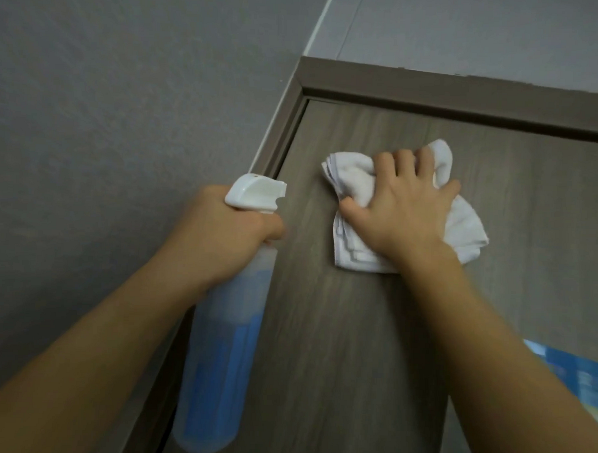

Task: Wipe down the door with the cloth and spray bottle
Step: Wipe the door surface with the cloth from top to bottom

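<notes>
The brown wood-grain door point(355, 330) fills the middle of the head view, seen from below up to its top corner. My right hand point(403, 206) presses a crumpled white cloth point(353, 184) against the upper part of the door, fingers curled into the fabric. My left hand point(229, 234) grips the neck of a spray bottle point(222, 342) with blue liquid and a white trigger head, held near the door's left edge, nozzle pointing right toward the door.
A brown door frame point(465, 96) runs along the top and left of the door. Grey textured wall point(108, 118) lies to the left, ceiling above. A blue sticker or sign point(570, 374) shows on the door at the lower right, partly behind my right forearm.
</notes>
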